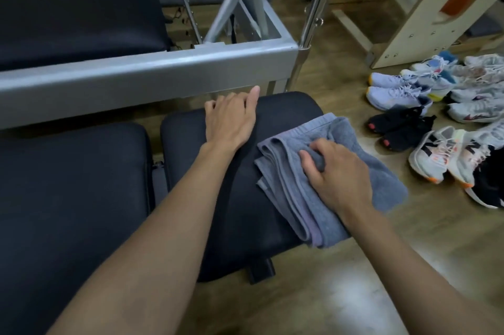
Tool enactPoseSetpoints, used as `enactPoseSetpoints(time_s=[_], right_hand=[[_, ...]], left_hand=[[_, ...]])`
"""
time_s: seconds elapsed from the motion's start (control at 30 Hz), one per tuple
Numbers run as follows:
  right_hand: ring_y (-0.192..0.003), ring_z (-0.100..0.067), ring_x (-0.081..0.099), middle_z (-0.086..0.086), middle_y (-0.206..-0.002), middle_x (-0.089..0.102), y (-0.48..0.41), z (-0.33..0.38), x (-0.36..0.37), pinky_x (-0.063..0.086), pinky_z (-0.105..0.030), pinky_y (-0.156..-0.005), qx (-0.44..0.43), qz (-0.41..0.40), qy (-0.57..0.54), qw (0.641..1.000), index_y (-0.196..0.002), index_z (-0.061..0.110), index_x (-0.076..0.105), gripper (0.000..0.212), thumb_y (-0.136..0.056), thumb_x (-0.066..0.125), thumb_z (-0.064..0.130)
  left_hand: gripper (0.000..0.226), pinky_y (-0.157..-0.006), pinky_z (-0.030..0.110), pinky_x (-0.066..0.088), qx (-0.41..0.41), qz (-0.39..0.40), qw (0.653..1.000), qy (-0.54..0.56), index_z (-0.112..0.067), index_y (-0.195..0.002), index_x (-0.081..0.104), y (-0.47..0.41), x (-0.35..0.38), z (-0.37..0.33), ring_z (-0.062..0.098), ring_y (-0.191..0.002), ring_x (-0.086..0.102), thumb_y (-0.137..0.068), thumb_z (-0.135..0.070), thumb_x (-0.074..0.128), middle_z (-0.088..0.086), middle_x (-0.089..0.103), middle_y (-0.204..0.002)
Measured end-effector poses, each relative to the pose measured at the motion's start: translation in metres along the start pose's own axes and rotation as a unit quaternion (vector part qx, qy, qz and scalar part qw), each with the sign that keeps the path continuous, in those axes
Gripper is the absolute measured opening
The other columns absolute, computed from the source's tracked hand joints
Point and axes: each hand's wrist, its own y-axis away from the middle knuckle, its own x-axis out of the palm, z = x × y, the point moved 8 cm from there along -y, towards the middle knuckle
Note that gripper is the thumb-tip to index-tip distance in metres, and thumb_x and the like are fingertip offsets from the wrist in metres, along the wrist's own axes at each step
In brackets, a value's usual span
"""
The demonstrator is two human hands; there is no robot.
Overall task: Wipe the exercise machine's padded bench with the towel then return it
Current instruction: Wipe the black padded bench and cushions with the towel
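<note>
Gripping the towel point(286, 198) on the bench point(231, 225), right hand point(335, 171) curls; left hand point(229, 119) rests relaxed.

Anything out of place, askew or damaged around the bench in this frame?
Nothing looks damaged or spilled. The folded grey towel lies askew on the black padded bench, overhanging its right edge, gripped by the right hand. The left hand rests on the bench. Shoes lie scattered on the floor beside it.

So the towel point(294, 198) is on the right side of the bench point(245, 228), my right grip point(338, 173) on top of it, left grip point(229, 122) at the far edge. Frame point(136, 75) behind, another pad point(68, 198) left, shoes point(436, 122) on the floor point(436, 214) right.
</note>
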Motion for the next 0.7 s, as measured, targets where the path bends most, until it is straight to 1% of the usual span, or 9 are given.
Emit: enactPoseSetpoints(time_s=[0.07,0.1,0.23,0.33,0.4,0.47,0.57,0.63,0.7], right_hand=[[-0.069,-0.022,0.057,0.0,-0.069,0.06,-0.039,-0.002,0.01,0.035,-0.033,-0.055,0.007,0.002,-0.005,1.0,-0.08,0.019,0.055,0.031,-0.094,0.047,0.045],[-0.071,-0.024,0.058,-0.002,-0.071,0.061,-0.062,-0.002,0.018,0.037,-0.035,-0.055,0.007,-0.001,-0.009,1.0,-0.081,0.018,0.055,0.031,-0.094,0.047,0.044],[-0.084,-0.035,0.06,-0.012,-0.087,0.067,-0.155,0.007,0.054,0.041,-0.041,-0.064,-0.014,0.001,-0.009,1.0,-0.091,0.013,0.059,0.031,-0.095,0.046,0.042],[-0.086,-0.037,0.06,-0.017,-0.091,0.067,-0.185,0.007,0.068,0.042,-0.041,-0.067,-0.004,0.021,0.012,1.0,-0.095,0.013,0.059,0.033,-0.096,0.043,0.042],[-0.086,-0.038,0.06,-0.018,-0.091,0.066,-0.181,0.008,0.064,0.04,-0.041,-0.066,0.006,0.006,0.023,1.0,-0.093,0.011,0.058,0.035,-0.097,0.041,0.041],[-0.087,-0.039,0.061,-0.019,-0.095,0.066,-0.162,0.013,0.052,0.041,-0.042,-0.066,0.028,-0.023,0.035,0.999,-0.095,0.009,0.058,0.037,-0.098,0.039,0.04],[-0.085,-0.041,0.062,-0.022,-0.095,0.067,-0.11,0.031,0.041,0.04,-0.042,-0.063,0.048,-0.042,0.042,0.997,-0.1,0.004,0.057,0.038,-0.099,0.038,0.037],[-0.081,-0.04,0.062,-0.021,-0.09,0.067,-0.074,0.049,0.036,0.037,-0.04,-0.06,0.05,-0.033,0.034,0.998,-0.095,0.004,0.056,0.039,-0.1,0.037,0.038],[-0.079,-0.036,0.061,-0.017,-0.087,0.066,-0.051,0.067,0.032,0.035,-0.038,-0.061,0.063,-0.013,-0.002,0.998,-0.088,0.008,0.054,0.038,-0.1,0.036,0.04]], left_hand=[[0.064,-0.103,0.046,0.03,-0.002,-0.009,1.0,0.011,-0.019,-0.094,0.067,-0.002,0.001,0.002,0.028,-0.106,0.055,-0.101,-0.051,0.012,0.009,0.067,-0.105],[0.067,-0.103,0.045,0.029,-0.007,-0.006,1.0,0.013,-0.019,-0.097,0.068,-0.004,0.004,0.004,0.027,-0.107,0.054,-0.1,-0.053,0.01,0.008,0.066,-0.106],[0.074,-0.103,0.043,0.029,-0.022,0.001,1.0,0.009,-0.022,-0.103,0.066,-0.012,0.01,0.011,0.026,-0.11,0.052,-0.094,-0.06,0.003,0.005,0.065,-0.109],[0.078,-0.102,0.042,0.029,-0.032,-0.005,0.999,0.013,-0.025,-0.118,0.061,-0.011,0.007,0.012,0.025,-0.112,0.053,-0.09,-0.066,0.002,0.003,0.066,-0.114],[0.076,-0.103,0.042,0.029,-0.032,0.001,0.999,0.017,-0.025,-0.124,0.058,-0.009,0.006,0.01,0.026,-0.114,0.053,-0.09,-0.067,0.004,0.004,0.066,-0.119],[0.066,-0.105,0.042,0.028,-0.038,0.015,0.998,0.042,-0.025,-0.127,0.056,-0.008,0.006,0.01,0.027,-0.117,0.054,-0.094,-0.063,0.013,0.005,0.065,-0.124],[0.052,-0.106,0.042,0.03,-0.045,0.032,0.997,0.059,-0.022,-0.122,0.058,-0.001,-0.002,0.006,0.029,-0.116,0.056,-0.095,-0.058,0.032,0.006,0.068,-0.119],[0.039,-0.1,0.041,0.035,-0.055,0.008,0.995,0.079,-0.015,-0.114,0.061,0.015,-0.015,-0.001,0.03,-0.112,0.056,-0.093,-0.045,0.048,0.009,0.068,-0.113],[0.027,-0.098,0.038,0.038,-0.074,-0.021,0.983,0.168,-0.011,-0.116,0.059,0.041,-0.033,-0.002,0.03,-0.114,0.053,-0.091,-0.022,0.056,0.011,0.064,-0.117]])
